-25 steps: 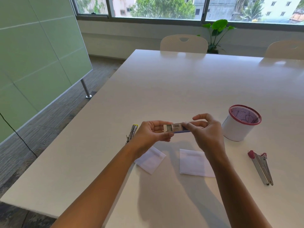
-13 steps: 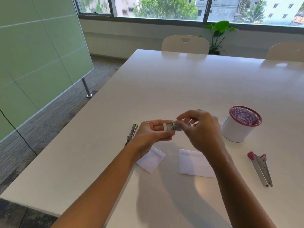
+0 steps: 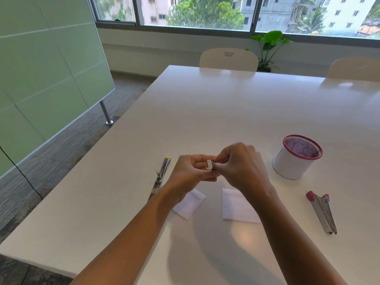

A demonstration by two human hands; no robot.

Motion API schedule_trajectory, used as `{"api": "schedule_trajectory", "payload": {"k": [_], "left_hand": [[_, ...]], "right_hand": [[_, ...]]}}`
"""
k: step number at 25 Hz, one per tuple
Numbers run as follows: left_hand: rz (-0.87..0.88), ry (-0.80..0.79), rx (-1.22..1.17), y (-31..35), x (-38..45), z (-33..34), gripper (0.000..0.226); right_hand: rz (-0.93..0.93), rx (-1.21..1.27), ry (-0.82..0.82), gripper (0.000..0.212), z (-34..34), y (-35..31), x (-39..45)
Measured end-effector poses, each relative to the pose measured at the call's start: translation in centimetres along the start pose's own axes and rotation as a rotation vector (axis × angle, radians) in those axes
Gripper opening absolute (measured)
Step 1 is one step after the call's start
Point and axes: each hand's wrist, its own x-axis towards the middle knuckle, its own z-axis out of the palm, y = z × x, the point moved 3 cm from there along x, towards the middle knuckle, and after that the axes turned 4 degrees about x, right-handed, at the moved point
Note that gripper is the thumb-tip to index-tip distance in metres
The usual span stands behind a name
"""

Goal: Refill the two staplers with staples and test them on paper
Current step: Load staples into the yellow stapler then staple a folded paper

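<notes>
Both my hands hold a small staple box [image 3: 210, 164] above the white table [image 3: 226, 112]. My left hand [image 3: 191, 171] grips its left end. My right hand [image 3: 240, 167] closes its fingers over the rest of the box and hides most of it. A yellow-tipped stapler [image 3: 161, 176] lies opened flat to the left of my left hand. A red-tipped stapler [image 3: 321, 211] lies opened at the right. Two white paper pieces [image 3: 190, 204] [image 3: 236, 206] lie on the table under my wrists.
A white mesh-lined cup with a red rim [image 3: 296, 157] stands right of my hands. Two chairs [image 3: 228, 59] sit at the table's far side, with a plant [image 3: 269, 48] behind. A green partition [image 3: 41, 79] stands left, beyond the table edge.
My right hand has slid left along the staple box, covering it so only its left end shows. My left hand has kept its hold.
</notes>
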Motion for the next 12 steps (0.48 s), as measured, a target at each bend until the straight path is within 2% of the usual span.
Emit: {"api": "schedule_trajectory", "payload": {"k": [7,12], "left_hand": [[-0.023,0.014,0.060,-0.27,-0.07,-0.16,0.036],[-0.026,0.023,0.078,-0.28,-0.04,-0.04,0.037]], "right_hand": [[0.010,0.008,-0.028,0.001,0.22,0.08,0.15],[0.041,-0.057,-0.040,0.008,0.59,0.14,0.27]]}}
